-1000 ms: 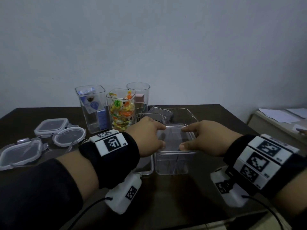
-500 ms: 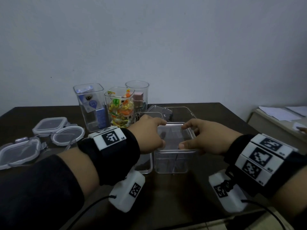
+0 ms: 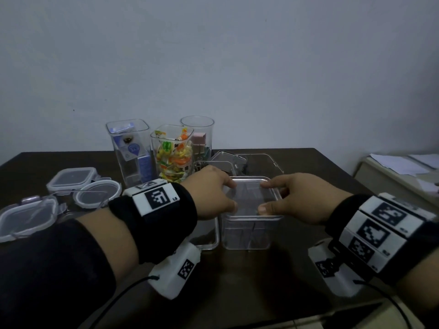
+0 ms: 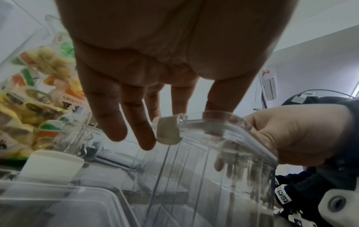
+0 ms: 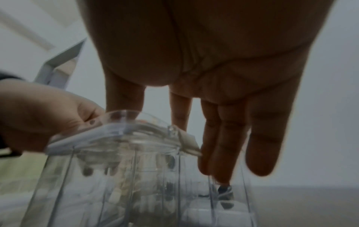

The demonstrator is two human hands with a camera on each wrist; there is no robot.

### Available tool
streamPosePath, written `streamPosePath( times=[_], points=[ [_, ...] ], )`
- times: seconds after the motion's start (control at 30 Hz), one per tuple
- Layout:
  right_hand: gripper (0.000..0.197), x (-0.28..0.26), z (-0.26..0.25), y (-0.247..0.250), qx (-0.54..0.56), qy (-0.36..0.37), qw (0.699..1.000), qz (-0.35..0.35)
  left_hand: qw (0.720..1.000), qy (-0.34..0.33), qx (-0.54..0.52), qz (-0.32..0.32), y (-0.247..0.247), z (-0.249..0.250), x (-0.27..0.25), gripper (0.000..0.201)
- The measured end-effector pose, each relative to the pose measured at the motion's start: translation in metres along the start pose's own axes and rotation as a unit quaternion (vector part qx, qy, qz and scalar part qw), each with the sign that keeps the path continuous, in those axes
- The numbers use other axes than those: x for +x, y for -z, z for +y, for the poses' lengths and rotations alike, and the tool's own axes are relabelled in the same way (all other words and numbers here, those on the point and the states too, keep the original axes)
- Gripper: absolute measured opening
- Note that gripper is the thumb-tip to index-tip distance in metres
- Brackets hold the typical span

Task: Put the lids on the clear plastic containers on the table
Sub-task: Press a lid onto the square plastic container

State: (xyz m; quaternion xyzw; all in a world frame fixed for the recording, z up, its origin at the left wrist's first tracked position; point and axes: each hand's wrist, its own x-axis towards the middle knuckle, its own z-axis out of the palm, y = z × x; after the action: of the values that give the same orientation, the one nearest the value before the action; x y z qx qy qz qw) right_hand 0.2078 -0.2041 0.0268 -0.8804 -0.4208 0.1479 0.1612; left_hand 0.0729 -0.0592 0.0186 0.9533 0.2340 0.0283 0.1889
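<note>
A square clear container (image 3: 247,233) stands at the middle of the dark table (image 3: 237,281) with a clear lid (image 3: 249,198) lying on its rim. My left hand (image 3: 234,195) is at the lid's left side and my right hand (image 3: 262,197) at its right side. Each has its thumb on the near edge and its index finger on the far edge. In the left wrist view, straight fingers (image 4: 145,138) hang beside a side clip (image 4: 168,132) of the lid (image 4: 223,127). In the right wrist view, the right fingers (image 5: 211,153) touch the opposite clip (image 5: 188,142).
Three tall clear containers stand behind without lids: one with blue items (image 3: 129,150), one with sweets (image 3: 173,157), a round one (image 3: 198,136). Loose lids (image 3: 72,179) (image 3: 97,195) (image 3: 26,217) lie at the left. A shallow tray (image 3: 209,243) adjoins the container. Papers (image 3: 399,165) lie off-table right.
Both hands stay at the lid's sides on the container. Only the head view has shifted slightly.
</note>
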Motion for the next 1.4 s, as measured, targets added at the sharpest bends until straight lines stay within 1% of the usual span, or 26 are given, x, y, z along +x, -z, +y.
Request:
streamPosePath(
  times=[0.07, 0.13, 0.3, 0.53, 0.67, 0.73, 0.83, 0.9, 0.97, 1.0, 1.07, 1.13, 1.37, 1.4],
  points=[
    [0.077, -0.002, -0.002, 0.000, -0.051, 0.003, 0.999, 0.006, 1.000, 0.000, 0.005, 0.004, 0.001, 0.001, 0.000, 0.053],
    [0.076, -0.004, -0.005, 0.000, -0.060, 0.002, 0.998, 0.004, 1.000, 0.001, 0.007, 0.005, 0.001, 0.002, 0.000, 0.055],
    [0.074, -0.005, -0.010, 0.001, -0.029, -0.004, 1.000, -0.003, 1.000, 0.015, 0.002, -0.001, -0.003, 0.003, 0.000, 0.065],
    [0.073, -0.004, -0.008, 0.000, 0.012, -0.012, 1.000, 0.010, 0.999, 0.028, -0.029, 0.003, -0.007, 0.004, 0.001, 0.060],
    [0.073, -0.001, -0.006, -0.002, 0.040, -0.013, 0.999, -0.005, 0.999, 0.033, -0.040, -0.001, -0.006, 0.005, 0.002, 0.060],
    [0.068, -0.001, -0.005, -0.002, 0.058, -0.017, 0.998, -0.015, 0.998, 0.036, -0.055, -0.006, -0.006, 0.004, 0.002, 0.065],
    [0.055, 0.001, -0.003, -0.002, 0.130, -0.028, 0.990, -0.039, 0.992, 0.047, -0.113, -0.010, -0.007, 0.000, 0.003, 0.080],
    [0.046, 0.004, 0.001, 0.000, 0.181, -0.036, 0.982, -0.048, 0.984, 0.068, -0.165, -0.009, -0.006, -0.002, 0.003, 0.081],
    [0.035, 0.006, 0.005, 0.002, 0.228, -0.043, 0.971, -0.048, 0.973, 0.092, -0.210, -0.010, -0.006, -0.005, 0.004, 0.079],
    [0.033, 0.007, 0.007, 0.004, 0.242, -0.042, 0.968, -0.046, 0.967, 0.101, -0.233, -0.013, -0.006, -0.006, 0.006, 0.078],
    [0.034, 0.009, 0.010, 0.006, 0.259, -0.042, 0.964, -0.046, 0.953, 0.115, -0.278, -0.027, -0.006, -0.007, 0.008, 0.077],
    [0.037, 0.010, 0.010, 0.007, 0.267, -0.043, 0.961, -0.050, 0.946, 0.122, -0.298, -0.033, -0.005, -0.007, 0.009, 0.072],
    [0.045, 0.011, 0.015, 0.005, 0.305, -0.048, 0.950, -0.050, 0.950, 0.128, -0.280, -0.049, 0.003, -0.007, 0.010, 0.025],
    [0.046, 0.012, 0.016, 0.004, 0.304, -0.049, 0.950, -0.051, 0.952, 0.130, -0.273, -0.052, 0.004, -0.008, 0.010, 0.022]
  ],
)
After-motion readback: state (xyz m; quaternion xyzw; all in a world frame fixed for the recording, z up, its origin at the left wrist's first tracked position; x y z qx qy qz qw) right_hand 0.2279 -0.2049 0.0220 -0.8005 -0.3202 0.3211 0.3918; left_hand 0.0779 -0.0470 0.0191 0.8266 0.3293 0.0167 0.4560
